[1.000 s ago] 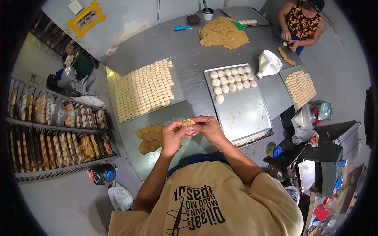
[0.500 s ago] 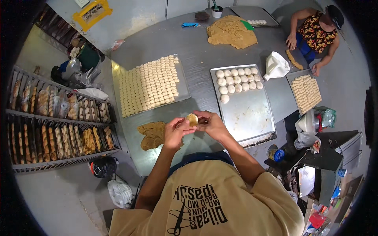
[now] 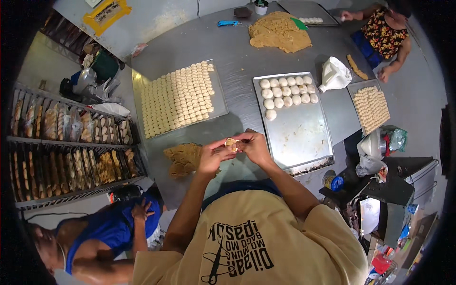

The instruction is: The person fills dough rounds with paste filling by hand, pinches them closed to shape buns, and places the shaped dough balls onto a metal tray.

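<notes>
My left hand (image 3: 213, 159) and my right hand (image 3: 255, 148) are closed together on a small piece of pale dough (image 3: 231, 144) with tan filling showing in it, above the steel table (image 3: 183, 42). Just to the left lies a flattened lump of brown filling (image 3: 183, 156). Beyond my hands is a tray of small, closely packed pale dough pieces (image 3: 183, 95). To my right a large tray (image 3: 292, 135) holds rows of round white dough balls (image 3: 278, 92) in its upper part.
A co-worker (image 3: 384, 38) stands at the right end; another person in blue (image 3: 99, 235) is at lower left. A large dough mound (image 3: 280, 35), white piping bag (image 3: 336, 73) and small tray (image 3: 368, 107) are on the table. Loaded racks (image 3: 71, 161) stand left; cluttered equipment (image 3: 380, 204) right.
A person in blue has appeared at the lower left. The far co-worker's one hand has moved up toward the back tray. My fingers have shifted around the dough, whose filling still shows.
</notes>
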`<state>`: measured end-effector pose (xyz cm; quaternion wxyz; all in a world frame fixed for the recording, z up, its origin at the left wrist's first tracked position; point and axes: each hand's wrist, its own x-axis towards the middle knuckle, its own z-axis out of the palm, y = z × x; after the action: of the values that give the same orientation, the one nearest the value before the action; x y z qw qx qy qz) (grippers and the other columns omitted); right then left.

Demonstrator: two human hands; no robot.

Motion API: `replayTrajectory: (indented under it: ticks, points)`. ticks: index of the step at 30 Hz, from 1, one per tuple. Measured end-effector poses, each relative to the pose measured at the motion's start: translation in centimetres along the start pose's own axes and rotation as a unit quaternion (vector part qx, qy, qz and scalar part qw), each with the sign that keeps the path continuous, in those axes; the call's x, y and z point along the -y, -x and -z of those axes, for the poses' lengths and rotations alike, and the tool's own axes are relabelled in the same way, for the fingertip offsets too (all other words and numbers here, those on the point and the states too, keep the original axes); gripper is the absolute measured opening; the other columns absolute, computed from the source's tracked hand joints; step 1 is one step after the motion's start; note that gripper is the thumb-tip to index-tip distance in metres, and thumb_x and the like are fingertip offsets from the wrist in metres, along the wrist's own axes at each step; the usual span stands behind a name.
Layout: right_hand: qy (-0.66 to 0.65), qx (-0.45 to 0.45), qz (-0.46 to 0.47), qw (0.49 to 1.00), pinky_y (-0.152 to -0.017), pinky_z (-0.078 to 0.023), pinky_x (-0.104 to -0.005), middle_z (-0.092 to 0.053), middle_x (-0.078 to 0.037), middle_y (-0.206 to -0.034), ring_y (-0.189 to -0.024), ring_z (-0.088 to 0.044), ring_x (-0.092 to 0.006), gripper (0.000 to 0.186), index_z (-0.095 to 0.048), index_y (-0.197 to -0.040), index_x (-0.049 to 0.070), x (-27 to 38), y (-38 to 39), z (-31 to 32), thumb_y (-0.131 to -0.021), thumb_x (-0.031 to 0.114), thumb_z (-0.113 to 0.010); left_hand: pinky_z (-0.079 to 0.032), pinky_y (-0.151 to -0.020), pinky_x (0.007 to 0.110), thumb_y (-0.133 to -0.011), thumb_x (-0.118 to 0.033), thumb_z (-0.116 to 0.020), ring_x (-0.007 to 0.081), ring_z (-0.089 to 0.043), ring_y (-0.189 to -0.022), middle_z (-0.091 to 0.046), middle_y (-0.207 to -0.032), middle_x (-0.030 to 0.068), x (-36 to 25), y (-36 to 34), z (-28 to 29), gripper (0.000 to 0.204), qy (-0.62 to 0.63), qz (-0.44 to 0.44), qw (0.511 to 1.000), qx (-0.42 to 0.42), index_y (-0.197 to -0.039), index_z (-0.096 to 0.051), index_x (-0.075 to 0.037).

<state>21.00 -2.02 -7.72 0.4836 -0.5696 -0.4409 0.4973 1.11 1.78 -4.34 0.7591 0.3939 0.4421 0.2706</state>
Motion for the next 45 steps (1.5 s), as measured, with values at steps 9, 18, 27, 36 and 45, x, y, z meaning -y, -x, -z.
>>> replayTrajectory:
  ticks: [9, 18, 27, 36, 45]
  points:
    - [0.078, -0.005, -0.01, 0.997, -0.074, -0.056, -0.0383, -0.07, -0.015, -0.093, -0.082, -0.072, -0.0248, 0.026, -0.087, -0.108, 0.005, -2.5, 0.0, 0.7, -0.084, 0.013, -0.09, -0.069, -0.088, 0.041, -0.107, -0.008, -0.072, 0.0247, -0.08, -0.098, -0.08, -0.115, 0.0158, 4.2, -2.1, 1.0, 0.025, -0.029, -0.024, 0.999, -0.006, -0.126, -0.076, 0.007]
    - [0.237, 0.004, 0.041, 0.971, -0.078, -0.059, -0.0452, -0.071, -0.016, -0.095, -0.084, -0.073, -0.035, 0.021, -0.087, -0.102, 0.007, -7.0, -1.5, 0.5, -0.085, 0.02, -0.087, -0.067, -0.089, 0.038, -0.105, -0.021, -0.076, 0.0236, -0.079, -0.092, -0.079, -0.107, 0.0167, 8.2, -6.5, 1.6, 0.036, -0.033, 0.08, 0.994, -0.074, -0.121, -0.075, 0.011]
    - [0.333, 0.02, 0.136, 0.933, -0.082, -0.061, -0.0485, -0.069, -0.02, -0.102, -0.087, -0.071, -0.0396, 0.017, -0.084, -0.097, 0.004, -8.9, -2.3, 0.2, -0.088, 0.018, -0.08, -0.069, -0.076, 0.038, -0.105, -0.014, -0.071, 0.0273, -0.08, -0.087, -0.08, -0.104, 0.0186, 11.9, -9.5, 3.0, 0.029, -0.256, 0.067, 0.957, -0.115, -0.119, -0.077, 0.011]
    - [0.243, 0.062, 0.001, 0.968, -0.101, -0.056, -0.0555, -0.075, -0.026, -0.11, -0.104, -0.07, -0.05, 0.021, -0.081, -0.103, 0.001, -7.4, -3.7, 0.8, -0.09, 0.012, -0.071, -0.063, -0.083, 0.047, -0.09, -0.007, -0.074, 0.0404, -0.078, -0.083, -0.081, -0.092, 0.0197, 8.8, -8.4, 1.0, 0.024, -0.469, -0.078, 0.873, -0.109, -0.11, -0.084, 0.001]
    - [0.299, 0.091, -0.03, 0.949, -0.093, -0.06, -0.0485, -0.078, -0.026, -0.101, -0.104, -0.075, -0.041, 0.028, -0.085, -0.106, 0.004, -9.5, -5.3, 3.4, -0.086, 0.023, -0.082, -0.059, -0.085, 0.053, -0.087, -0.012, -0.083, 0.0427, -0.073, -0.088, -0.072, -0.104, 0.0203, 9.7, -6.4, -0.9, 0.033, -0.469, -0.293, 0.824, -0.119, -0.118, -0.082, -0.004]
